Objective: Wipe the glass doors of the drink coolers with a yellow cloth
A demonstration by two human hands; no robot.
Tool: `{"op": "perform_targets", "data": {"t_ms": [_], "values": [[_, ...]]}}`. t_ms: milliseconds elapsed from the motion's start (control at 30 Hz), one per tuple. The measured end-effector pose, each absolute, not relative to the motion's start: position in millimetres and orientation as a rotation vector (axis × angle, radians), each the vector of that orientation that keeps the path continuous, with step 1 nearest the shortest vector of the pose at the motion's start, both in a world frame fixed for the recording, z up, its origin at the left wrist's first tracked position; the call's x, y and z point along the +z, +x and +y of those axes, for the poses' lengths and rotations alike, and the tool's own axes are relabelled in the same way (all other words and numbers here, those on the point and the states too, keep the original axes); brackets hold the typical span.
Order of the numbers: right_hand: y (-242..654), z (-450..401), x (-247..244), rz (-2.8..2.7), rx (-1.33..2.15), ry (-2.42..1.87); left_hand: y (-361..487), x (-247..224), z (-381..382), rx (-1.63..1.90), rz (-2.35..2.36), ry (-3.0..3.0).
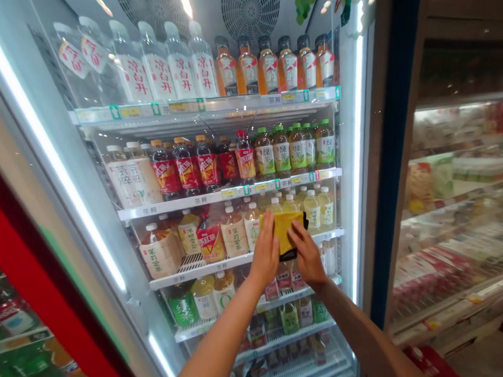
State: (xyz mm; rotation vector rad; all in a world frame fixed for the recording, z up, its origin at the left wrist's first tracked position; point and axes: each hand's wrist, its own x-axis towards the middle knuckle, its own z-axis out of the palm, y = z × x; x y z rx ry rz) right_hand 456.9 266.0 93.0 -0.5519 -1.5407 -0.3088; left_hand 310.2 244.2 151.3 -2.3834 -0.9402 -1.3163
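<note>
A folded yellow cloth [284, 231] with a dark edge and underside is held up before the shelves of a lit drinks fridge. My left hand [266, 251] is on its left edge, fingers pointing up and close together. From the right, my right hand [309, 255] grips the cloth with bent fingertips on its yellow face. Behind the cloth, pale drink bottles [314, 209] stand in a row, partly covered by it. Whether the cloth touches a glass pane, I cannot tell.
Fridge shelves [181, 202] carry rows of water [134, 69], red-labelled tea [187, 169] and green tea bottles [302, 151]. A bright light strip [55, 140] runs up the left side. A red frame [44, 278] stands at left; blurred chilled shelves [445, 203] fill the right.
</note>
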Motion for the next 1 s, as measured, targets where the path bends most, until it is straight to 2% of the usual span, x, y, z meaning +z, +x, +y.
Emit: {"op": "perform_targets", "data": {"t_ms": [133, 300, 500, 633, 767, 867, 1000], "values": [[434, 287, 93, -1.728, -0.619, -0.679, 273, 160, 235, -1.106, -0.837, -2.447], [458, 311, 83, -1.677, -0.868, -0.791, 247, 162, 238, -0.881, -0.868, -2.118], [431, 301, 24, -1.375, -0.744, -0.968, 232, 145, 241, -0.702, -0.894, -1.915], [406, 301, 34, -1.376, -0.657, -1.061, 232, 136, 249, -0.673, -0.952, -1.870], [440, 322, 50, -1.490, -0.775, -0.986, 232, 130, 258, -0.658, -0.966, -1.853], [463, 331, 37, -1.406, -0.759, -1.046, 231, 128, 261, -0.656, -0.969, -1.848], [435, 322, 13, -1.261, -0.684, -1.125, 230, 126, 264, -0.681, -0.930, -1.836]]}}
